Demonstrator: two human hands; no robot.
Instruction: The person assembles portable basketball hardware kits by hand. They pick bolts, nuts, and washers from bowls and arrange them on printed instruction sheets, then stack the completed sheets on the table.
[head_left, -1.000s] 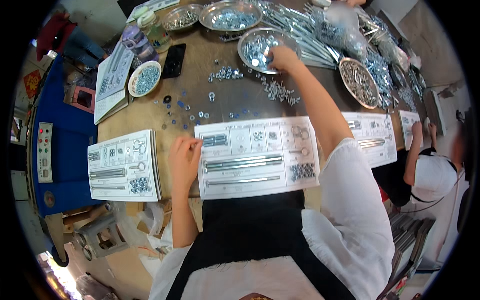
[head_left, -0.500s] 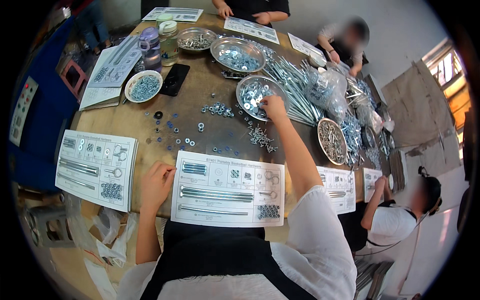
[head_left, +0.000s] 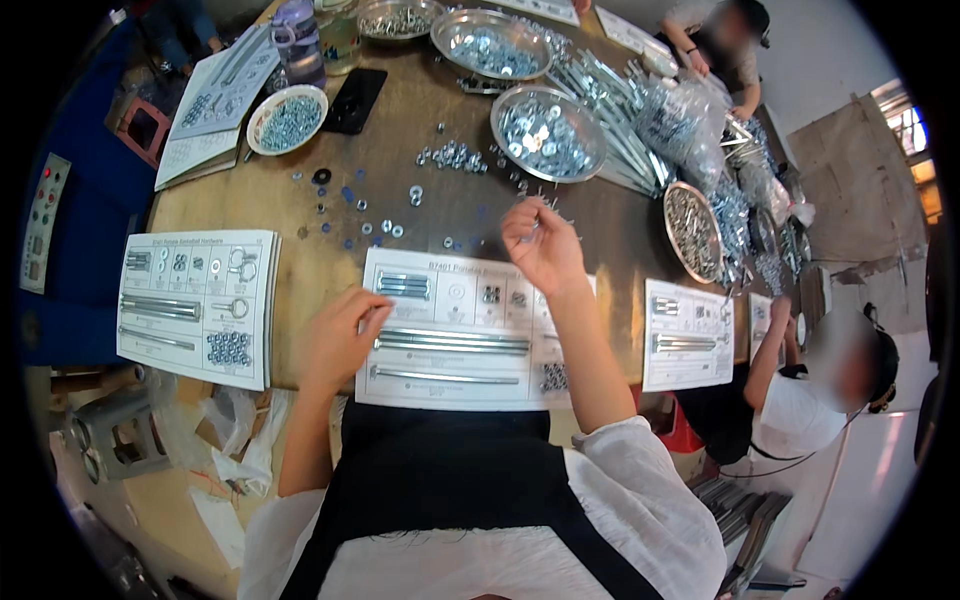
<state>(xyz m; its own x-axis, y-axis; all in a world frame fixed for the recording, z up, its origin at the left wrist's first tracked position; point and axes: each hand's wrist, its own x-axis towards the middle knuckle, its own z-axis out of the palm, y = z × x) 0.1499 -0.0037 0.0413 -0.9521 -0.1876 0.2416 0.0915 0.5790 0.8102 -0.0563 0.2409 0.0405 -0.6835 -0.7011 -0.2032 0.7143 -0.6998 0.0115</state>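
My right hand (head_left: 542, 245) is raised over the upper edge of a printed hardware sheet (head_left: 450, 385), its fingers curled closed. What those fingers hold is hidden. Just beyond it lies a metal bowl (head_left: 505, 148) of washers. At the left edge of the same sheet is my left hand (head_left: 345, 335), thumb and fingers drawn together over the paper; anything between them is too small to make out. Pictures of bolts, nuts and rings cover the sheet. Loose nuts (head_left: 453, 156) and scattered washers (head_left: 387, 227) lie on the table between the sheet and the bowls.
A stack of similar sheets (head_left: 195, 310) lies left, another sheet (head_left: 690, 335) right. Around are a bowl of screws (head_left: 692, 232), a white bowl of small hardware (head_left: 288, 120), a phone (head_left: 357, 100), long rods (head_left: 610, 110) and plastic bags (head_left: 680, 125). Co-workers sit at the right.
My right hand has come out of the washer bowl and back toward me, above the sheet. My left hand has shifted slightly onto the sheet's edge. The whole view has tilted downward.
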